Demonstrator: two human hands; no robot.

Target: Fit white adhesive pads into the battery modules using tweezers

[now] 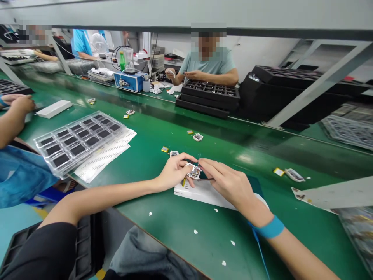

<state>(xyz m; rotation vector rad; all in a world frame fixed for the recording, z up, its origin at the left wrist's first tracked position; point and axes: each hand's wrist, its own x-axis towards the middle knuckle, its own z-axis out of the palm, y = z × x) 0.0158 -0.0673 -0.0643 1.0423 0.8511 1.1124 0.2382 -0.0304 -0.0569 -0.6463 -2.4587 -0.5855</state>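
The fingers of the left hand (171, 171) are closed around a small white housing (193, 171) with exposed inner parts, just below and right of the frame's centre. The fingers of the right hand (233, 184) are drawn together beside it, holding a slim dark tool (206, 179) whose exact shape is too small to tell. A blue wristband (272, 227) with a cord circles the right wrist. Beneath the hands, a white printed sheet (204, 194) lies on the green table (163, 225). Just beyond the left hand sit another white housing (173, 153) and a yellow-edged silver piece (165, 149); similar pairs lie farther up and at the right. At centre left, a clear tray (78, 140) with black squares overlaps printed papers (101, 163). A co-worker in a pale green shirt (227, 62) sits at upper centre behind stacked black trays (208, 105), right of a blue machine (128, 80).
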